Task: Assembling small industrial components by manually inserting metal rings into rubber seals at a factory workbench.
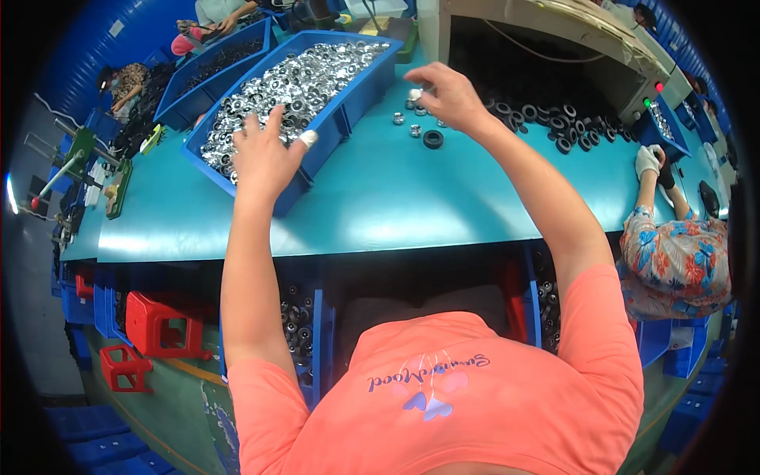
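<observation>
My left hand point(267, 154) reaches over the near end of a long blue bin point(336, 119) heaped with shiny metal parts point(297, 83). Its fingers are spread, their tips at the parts, and a white cover wraps the thumb tip. Further right, my right hand point(453, 96) hovers above the teal table point(380, 194) with fingers bent and apart. A white cover shows on its thumb too, and I see nothing held. Just below it stand a few small shiny metal pieces point(416, 131) and a black ring point(433, 139).
Many black rings point(566, 127) spill from a beige box-like housing point(546, 24) at the back right. A second blue bin point(214, 75) with dark parts stands far left. Beside a small press point(75, 162) is a green block. On the right, a gloved co-worker point(673, 253) handles a dark part.
</observation>
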Demonstrator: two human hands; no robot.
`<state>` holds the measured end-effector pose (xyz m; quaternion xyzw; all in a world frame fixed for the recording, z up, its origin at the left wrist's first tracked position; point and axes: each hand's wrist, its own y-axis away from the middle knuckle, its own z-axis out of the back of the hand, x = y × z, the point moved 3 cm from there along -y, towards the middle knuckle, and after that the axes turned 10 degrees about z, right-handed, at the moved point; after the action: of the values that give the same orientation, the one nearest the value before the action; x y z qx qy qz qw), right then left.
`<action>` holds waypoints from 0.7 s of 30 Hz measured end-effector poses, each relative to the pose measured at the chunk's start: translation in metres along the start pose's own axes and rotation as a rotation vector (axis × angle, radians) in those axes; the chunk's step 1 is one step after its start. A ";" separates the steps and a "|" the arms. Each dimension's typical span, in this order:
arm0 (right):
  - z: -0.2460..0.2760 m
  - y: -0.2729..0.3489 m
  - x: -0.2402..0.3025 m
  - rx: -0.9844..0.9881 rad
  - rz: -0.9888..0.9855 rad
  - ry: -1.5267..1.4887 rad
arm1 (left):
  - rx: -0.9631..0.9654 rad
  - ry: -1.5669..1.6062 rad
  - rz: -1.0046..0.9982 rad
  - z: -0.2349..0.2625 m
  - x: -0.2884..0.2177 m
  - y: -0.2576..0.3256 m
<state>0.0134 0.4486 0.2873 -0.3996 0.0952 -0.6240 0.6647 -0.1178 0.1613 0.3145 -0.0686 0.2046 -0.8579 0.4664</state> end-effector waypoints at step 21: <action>-0.160 -0.145 0.036 0.262 -0.306 -0.098 | 0.187 0.131 0.356 -0.041 -0.011 -0.078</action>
<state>-0.1890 0.3639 0.2892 -0.3496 -0.0811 -0.7046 0.6122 -0.1846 0.2192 0.3105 0.0681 0.1630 -0.7798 0.6006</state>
